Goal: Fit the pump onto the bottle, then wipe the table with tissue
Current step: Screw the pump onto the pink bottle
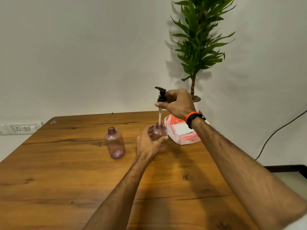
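A clear pink bottle (158, 132) stands upright on the wooden table (66, 171), and my left hand (148, 143) grips its body. My right hand (177, 102) pinches the black pump (161, 95) by its collar, held above the bottle. The pump's pale dip tube (159, 117) hangs straight down with its tip inside the bottle's open neck. A second pink bottle (115, 143), open and without a pump, stands to the left. A pack of tissue (181, 131) in orange-and-white wrap lies just right of the held bottle, partly behind my right wrist.
A tall potted plant (197, 47) stands behind the table's far right corner against the white wall. A wall socket (21, 128) sits low at the left. A black cable (279, 130) runs down the right wall. A dark frame edge (289, 168) shows at the right.
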Available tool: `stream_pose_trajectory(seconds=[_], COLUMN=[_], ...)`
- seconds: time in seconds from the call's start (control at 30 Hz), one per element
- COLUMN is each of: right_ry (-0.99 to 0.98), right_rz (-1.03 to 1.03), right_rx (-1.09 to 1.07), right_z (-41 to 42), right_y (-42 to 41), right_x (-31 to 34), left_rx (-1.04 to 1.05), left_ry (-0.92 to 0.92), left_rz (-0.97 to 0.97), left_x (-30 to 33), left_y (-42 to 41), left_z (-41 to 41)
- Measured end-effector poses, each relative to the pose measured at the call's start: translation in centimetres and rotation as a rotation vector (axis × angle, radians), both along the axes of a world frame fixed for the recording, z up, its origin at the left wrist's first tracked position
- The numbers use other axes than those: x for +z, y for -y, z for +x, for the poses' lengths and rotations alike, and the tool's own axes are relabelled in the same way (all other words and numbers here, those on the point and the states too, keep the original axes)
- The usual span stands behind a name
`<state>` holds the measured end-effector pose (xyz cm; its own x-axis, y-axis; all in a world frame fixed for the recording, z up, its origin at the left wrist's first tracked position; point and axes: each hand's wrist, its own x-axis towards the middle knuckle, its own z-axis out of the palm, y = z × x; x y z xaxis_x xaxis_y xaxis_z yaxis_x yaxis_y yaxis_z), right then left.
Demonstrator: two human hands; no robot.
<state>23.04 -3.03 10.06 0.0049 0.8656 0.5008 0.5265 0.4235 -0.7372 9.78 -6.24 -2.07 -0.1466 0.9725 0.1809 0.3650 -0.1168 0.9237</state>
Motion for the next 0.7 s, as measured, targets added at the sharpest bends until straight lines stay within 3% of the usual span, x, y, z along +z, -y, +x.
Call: stream_pose_trajectory(seconds=[0.3,0.7], right_ry=[0.042,0.04], right_rz=[-0.173,-0.173], right_rx=[0.025,-0.046], right_z=[-0.6,-0.9], right_y=[0.4,0.5], right_x=[-5.6,-6.9], left_rx=[-0.015,-0.034], left_ry=[-0.061,-0.096], left_rz=[0.052,0.072], left_x=[-0.7,-1.2], left_y=[-0.1,-0.7], left_z=[-0.5,-0.8])
